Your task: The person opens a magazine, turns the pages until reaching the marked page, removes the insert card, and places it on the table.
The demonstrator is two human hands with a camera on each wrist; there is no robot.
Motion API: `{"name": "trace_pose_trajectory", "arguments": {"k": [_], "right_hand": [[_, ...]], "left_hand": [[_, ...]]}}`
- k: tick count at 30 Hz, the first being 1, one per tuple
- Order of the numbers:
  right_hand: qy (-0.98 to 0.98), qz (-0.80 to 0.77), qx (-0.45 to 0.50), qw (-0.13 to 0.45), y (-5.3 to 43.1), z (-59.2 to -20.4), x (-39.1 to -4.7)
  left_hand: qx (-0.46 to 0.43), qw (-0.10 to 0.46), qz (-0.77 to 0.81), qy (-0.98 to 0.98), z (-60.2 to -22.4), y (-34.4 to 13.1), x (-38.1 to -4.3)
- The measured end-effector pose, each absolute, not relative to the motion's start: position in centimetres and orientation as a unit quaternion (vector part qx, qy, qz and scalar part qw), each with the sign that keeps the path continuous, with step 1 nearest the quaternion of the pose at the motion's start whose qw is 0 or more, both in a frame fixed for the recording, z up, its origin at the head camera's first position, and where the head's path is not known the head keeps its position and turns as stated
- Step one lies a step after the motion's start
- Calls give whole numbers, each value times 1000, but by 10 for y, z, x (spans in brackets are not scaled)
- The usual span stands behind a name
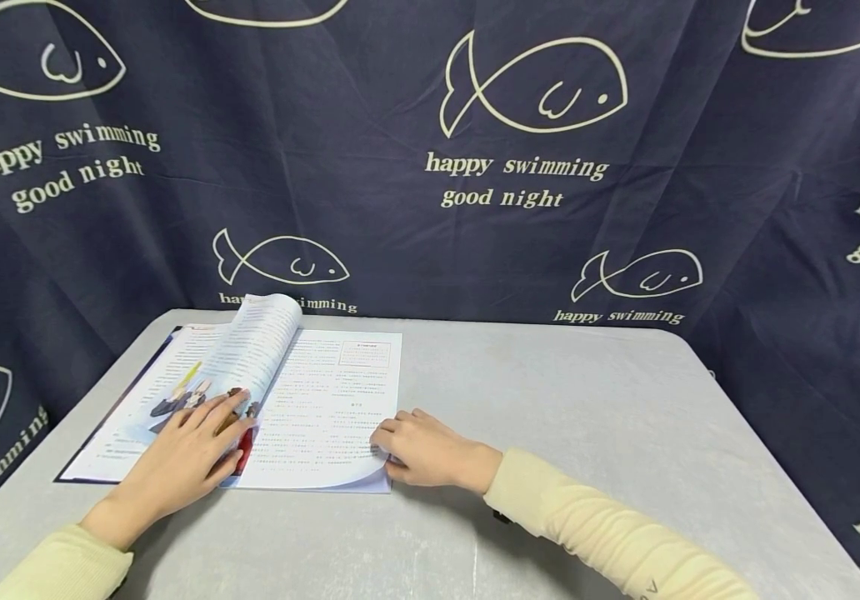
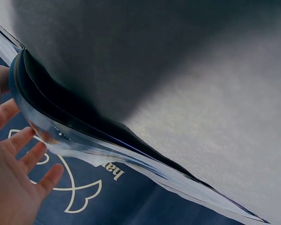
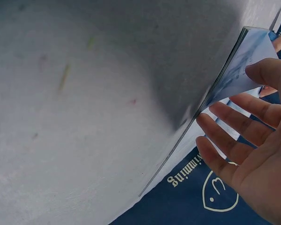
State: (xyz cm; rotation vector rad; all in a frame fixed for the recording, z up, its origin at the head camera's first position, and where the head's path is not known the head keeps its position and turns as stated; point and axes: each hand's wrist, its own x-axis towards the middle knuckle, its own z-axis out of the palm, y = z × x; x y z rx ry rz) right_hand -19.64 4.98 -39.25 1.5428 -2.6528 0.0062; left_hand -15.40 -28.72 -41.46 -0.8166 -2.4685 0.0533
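A magazine (image 1: pixel 310 417) lies spread on the table, its right-hand page full of print. On the left half, a curled page (image 1: pixel 265 325) with a picture of figures bulges up along the fold. My left hand (image 1: pixel 193 446) rests on that picture near the fold, fingers spread and fairly straight. My right hand (image 1: pixel 430 450) is at the lower right corner of the right-hand page. In the right wrist view its thumb lies against the lifted bluish page corner (image 3: pixel 253 51), with the fingers on the other side, pinching it. The index fingertip is hidden there.
The grey table (image 1: pixel 550 400) extends to the right of the magazine. A dark blue curtain (image 1: pixel 400 225) printed with fish and words hangs behind the table and along both sides. The magazine's dark cover edge (image 1: pixel 92 481) shows at the lower left.
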Motion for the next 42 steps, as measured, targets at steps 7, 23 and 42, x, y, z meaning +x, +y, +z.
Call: {"name": "trace_pose_trajectory", "arguments": {"k": [7,23,42], "right_hand": [[-863,10,503,43,49,-393,-199],[-861,33,501,78,48,-393,-204],[-869,43,478,116,44,-388,-205]], "left_hand": [[-298,256,33,-919,-413,-284,-152],[-267,198,20,-943,-413,-278,-148],[-273,178,23,-945,-413,-271,-148]]}}
